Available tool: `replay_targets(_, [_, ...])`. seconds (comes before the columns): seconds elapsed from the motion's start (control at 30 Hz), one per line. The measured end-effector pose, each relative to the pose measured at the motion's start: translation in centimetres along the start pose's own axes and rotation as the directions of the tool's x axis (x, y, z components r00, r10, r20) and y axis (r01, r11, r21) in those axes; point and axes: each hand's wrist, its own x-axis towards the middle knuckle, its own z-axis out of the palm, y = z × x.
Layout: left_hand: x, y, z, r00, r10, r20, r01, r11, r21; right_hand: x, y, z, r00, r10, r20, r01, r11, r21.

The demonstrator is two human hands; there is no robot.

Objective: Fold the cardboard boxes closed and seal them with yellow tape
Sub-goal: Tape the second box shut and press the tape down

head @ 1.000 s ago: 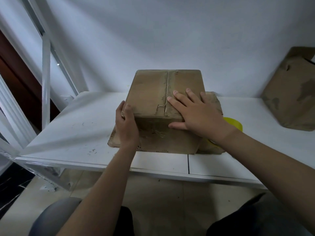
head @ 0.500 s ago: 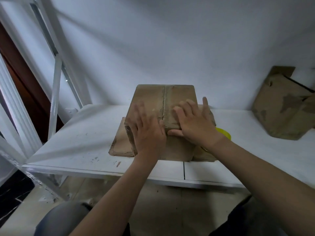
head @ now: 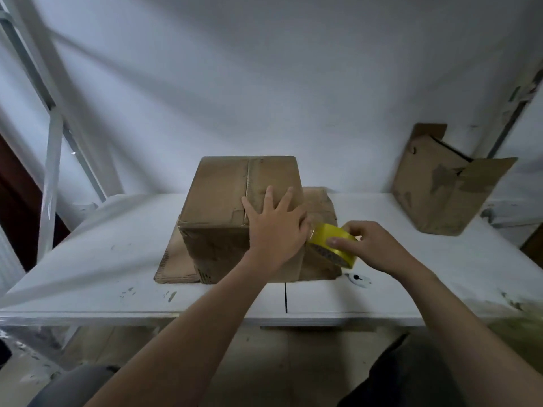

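White worktop [head: 88,254], centre frame: box [head: 217,201] flaps down. Left fingers [head: 269,198] now spread flat over seam, replacing right. Right fingers [head: 338,241] now grip tape [head: 326,235], lower right of box. Sealing next, I judge.

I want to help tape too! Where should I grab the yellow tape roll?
Probably grab the yellow tape roll across its outer band from the right, as the right hand does: it stands tilted on edge, and the box and left hand block its left.
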Motion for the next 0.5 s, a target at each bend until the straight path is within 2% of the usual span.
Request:
replay_targets(0.13, [0.2, -2.0, 0.0, 0.985, 0.173, 0.016, -0.173, 0.985, 0.005, 0.2, -0.3, -0.1, 0.996, -0.062, -0.061, 0.067, 0.994, 0.087])
replay_targets(0.37, [-0.4, -6.8, -1.1, 0.956, 0.288, 0.05, -0.275, 0.943, -0.186, 0.0, -3.3, 2.2, 0.981, -0.191, -0.016, 0.192, 0.978, 0.082])
replay_targets(0.5, [-2.6, -9.8, -2.4, 0.937, 0.347, 0.041, -0.334, 0.924, -0.188, -0.4, -5.1, 4.8, 0.961, -0.27, 0.054, 0.261, 0.956, 0.132])
